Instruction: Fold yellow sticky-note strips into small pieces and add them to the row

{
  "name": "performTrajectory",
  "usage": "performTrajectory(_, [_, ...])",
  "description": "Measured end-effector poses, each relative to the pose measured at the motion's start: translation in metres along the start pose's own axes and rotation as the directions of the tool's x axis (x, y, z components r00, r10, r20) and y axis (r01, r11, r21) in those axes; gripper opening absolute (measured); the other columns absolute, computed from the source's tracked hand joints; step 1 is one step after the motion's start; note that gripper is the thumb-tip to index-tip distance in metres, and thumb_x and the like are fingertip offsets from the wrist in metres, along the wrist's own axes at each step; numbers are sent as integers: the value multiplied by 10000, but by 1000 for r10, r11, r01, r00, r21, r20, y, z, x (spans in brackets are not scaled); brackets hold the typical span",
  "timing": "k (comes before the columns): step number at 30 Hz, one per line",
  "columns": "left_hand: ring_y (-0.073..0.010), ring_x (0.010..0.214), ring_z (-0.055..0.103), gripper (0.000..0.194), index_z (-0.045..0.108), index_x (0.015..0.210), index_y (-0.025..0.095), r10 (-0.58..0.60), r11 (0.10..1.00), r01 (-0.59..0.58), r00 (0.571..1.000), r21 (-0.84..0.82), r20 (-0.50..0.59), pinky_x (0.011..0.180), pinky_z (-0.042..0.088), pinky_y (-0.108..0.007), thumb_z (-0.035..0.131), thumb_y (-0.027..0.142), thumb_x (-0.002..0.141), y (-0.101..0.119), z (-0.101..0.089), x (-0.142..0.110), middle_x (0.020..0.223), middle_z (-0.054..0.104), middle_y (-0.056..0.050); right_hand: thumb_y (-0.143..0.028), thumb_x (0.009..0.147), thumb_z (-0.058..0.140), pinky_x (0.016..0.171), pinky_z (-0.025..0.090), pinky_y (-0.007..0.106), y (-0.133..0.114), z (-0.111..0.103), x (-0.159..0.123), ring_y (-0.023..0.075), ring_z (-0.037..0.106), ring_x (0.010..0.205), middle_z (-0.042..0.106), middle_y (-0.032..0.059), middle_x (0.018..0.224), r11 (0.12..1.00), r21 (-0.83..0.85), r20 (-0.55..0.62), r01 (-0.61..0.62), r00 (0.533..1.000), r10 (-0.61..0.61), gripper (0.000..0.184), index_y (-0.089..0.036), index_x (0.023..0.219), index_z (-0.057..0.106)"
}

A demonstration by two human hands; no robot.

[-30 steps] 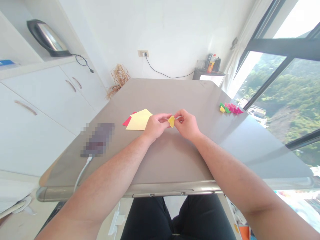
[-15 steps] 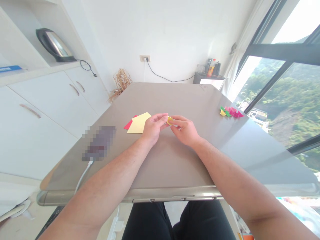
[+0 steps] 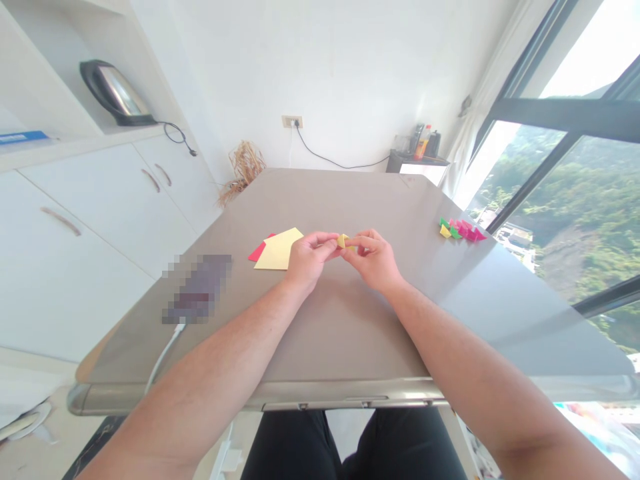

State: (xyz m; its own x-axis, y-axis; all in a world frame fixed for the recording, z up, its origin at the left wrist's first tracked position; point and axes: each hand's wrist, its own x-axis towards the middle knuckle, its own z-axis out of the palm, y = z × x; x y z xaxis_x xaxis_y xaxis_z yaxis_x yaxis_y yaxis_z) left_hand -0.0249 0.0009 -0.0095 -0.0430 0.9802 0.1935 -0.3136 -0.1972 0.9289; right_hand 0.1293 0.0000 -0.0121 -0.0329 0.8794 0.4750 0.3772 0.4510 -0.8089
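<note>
A small piece of folded yellow paper point(image 3: 343, 241) is pinched between my two hands above the middle of the table. My left hand point(image 3: 309, 259) grips its left side with thumb and fingers. From the right, my right hand point(image 3: 371, 257) closes on the other side, and its fingers cover part of the folds. Close to my left hand lie flat sheets of pale yellow paper point(image 3: 277, 251), with a red sheet point(image 3: 258, 253) sticking out from under them. Several small folded paper pieces point(image 3: 464, 231) in green, yellow and pink are grouped at the table's right side.
On the left of the grey table point(image 3: 345, 320) is a pixelated dark device point(image 3: 200, 287) with a white cable point(image 3: 163, 357). A kettle point(image 3: 120, 93) stands on the left shelf. Bottles point(image 3: 423, 142) sit on a small cabinet behind, and a window point(image 3: 575, 200) is at right.
My fingers have shifted around the yellow paper, turning it so that different folds show. The camera view has tilted slightly. The sheets and the folded pieces at right stay put.
</note>
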Motion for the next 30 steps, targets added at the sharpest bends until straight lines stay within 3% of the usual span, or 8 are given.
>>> performTrajectory(4, [-215, 935, 731, 260, 718, 858, 138, -100, 991, 104, 993, -80, 60, 1017, 540, -475, 844, 328, 733, -2, -4, 2, 909, 765, -81, -268, 797, 695, 633, 435, 299, 0, -2, 0, 112, 450, 637, 513, -11, 776, 998, -62, -13, 7, 1000, -8, 105, -257, 832, 794])
performTrajectory(8, [-224, 946, 736, 294, 727, 947, 129, -218, 969, 233, 964, -85, 153, 1017, 533, -473, 820, 351, 778, -4, -9, 5, 973, 768, -108, -240, 803, 660, 632, 411, 294, -1, -2, -1, 108, 446, 628, 493, -19, 753, 999, -41, 55, 31, 998, -29, 119, -241, 827, 776])
performTrajectory(11, [-232, 951, 733, 315, 741, 964, 122, -218, 972, 230, 959, -48, 184, 983, 547, -452, 811, 375, 790, -3, -10, 5, 1003, 765, -124, -268, 779, 695, 624, 403, 291, -2, -2, -2, 104, 435, 618, 502, -20, 752, 1000, -12, 79, 20, 997, -19, 72, -218, 737, 726])
performTrajectory(14, [-239, 958, 721, 360, 752, 1044, 145, -223, 975, 222, 948, 29, 229, 880, 573, -413, 800, 400, 794, 1, -10, 3, 1059, 754, -128, -316, 753, 733, 616, 398, 290, -3, -7, 0, 110, 449, 630, 519, -19, 723, 996, 53, 118, -74, 991, 68, 169, -198, 658, 659])
performTrajectory(17, [-221, 916, 702, 348, 756, 1065, 179, -278, 960, 254, 901, 115, 333, 741, 556, -335, 786, 402, 799, 7, -14, 3, 1055, 738, -113, -394, 763, 748, 602, 400, 283, -4, -16, 3, 116, 470, 628, 591, -7, 697, 953, 186, 324, -240, 930, 171, 215, -188, 731, 698])
performTrajectory(20, [-168, 806, 661, 258, 738, 952, 186, -309, 951, 285, 853, 121, 420, 660, 515, -281, 777, 395, 806, 11, -17, 3, 936, 703, -69, -451, 733, 797, 563, 391, 269, -3, -24, 6, 99, 471, 581, 667, 20, 726, 878, 306, 494, -367, 850, 183, 294, -171, 747, 709])
performTrajectory(25, [-93, 563, 493, 260, 648, 778, 173, -326, 942, 323, 804, 95, 498, 514, 415, -220, 770, 400, 812, 16, -21, 3, 646, 523, 9, -439, 672, 872, 494, 339, 242, -3, -28, 6, 72, 413, 484, 512, -56, 537, 760, 451, 555, -468, 814, 171, 335, -173, 687, 669])
performTrajectory(30, [-69, 466, 376, 304, 647, 780, 175, -375, 919, 372, 730, 127, 572, 450, 381, -209, 816, 428, 770, 21, -23, 0, 534, 411, 48, -430, 703, 870, 499, 337, 241, -3, -31, 5, 68, 353, 479, 388, -87, 486, 705, 480, 667, -522, 739, 93, 344, -171, 682, 645])
